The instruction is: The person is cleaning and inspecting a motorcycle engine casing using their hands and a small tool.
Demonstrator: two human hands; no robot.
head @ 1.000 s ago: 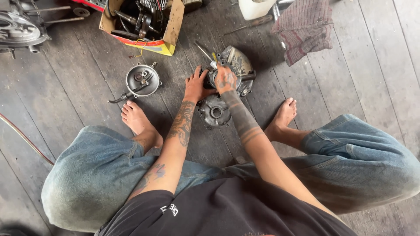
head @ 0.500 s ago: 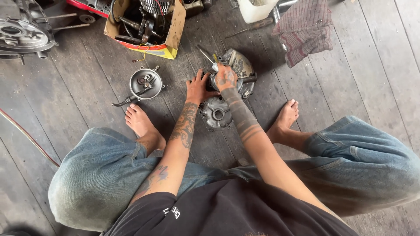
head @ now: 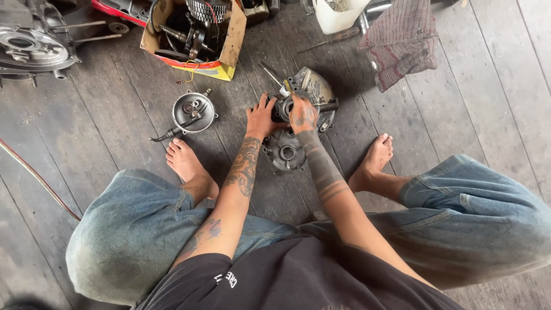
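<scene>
**Engine casing gripped by both hands on the plank floor**

Engine casing, grey and greasy, lying on the wooden floor between the bare feet, at about 12 o'clock from the seated body. Left hand spread flat against its 9 o'clock edge, fingers splayed and pressing, not closed round anything. Right hand laid on top of the casing near its centre, fingers curled down over a dark round part; whether anything small is pinched inside cannot be told. Round cover plate lying just below the hands at 6 o'clock, touching or nearly touching the casing.

Compared with a second ago: same grip, same placing of both hands, casing not visibly turned. Head leaned in closer, so that the whole group fills more of the view. Likely meaning: steady bracing and working at one spot, no part freed yet.

Round hub with a cable resting well apart at 10 o'clock. Cardboard box of metal parts at 11 o'clock, checked rag at 1 o'clock, white tub beside it.
</scene>
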